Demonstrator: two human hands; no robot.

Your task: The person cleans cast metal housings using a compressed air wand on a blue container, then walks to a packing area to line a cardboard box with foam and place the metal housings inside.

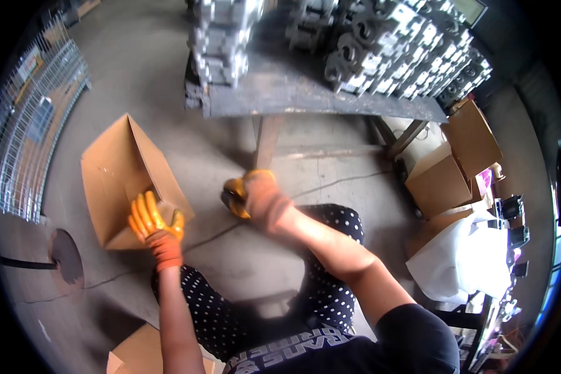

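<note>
An open cardboard box (101, 194) sits on the floor to my left, tilted in the view. My left hand (157, 219), in an orange-yellow coated work glove, rests at the box's near right edge. Its fingers are stretched out over the opening and the thumb stands apart. To the right of the box, my right hand (255, 194) is raised in front of my knees in the same kind of glove, smeared by motion. Its fingers are curled around a small dark object (233, 198), mostly hidden and too blurred to name.
A worn dark workbench (305, 100) ahead bears stacked metal castings (380, 53). Wire shelving (40, 131) stands at the far left. More cardboard boxes (439, 181) and a white bag (461, 255) are at the right. Another box (137, 352) lies by my left forearm.
</note>
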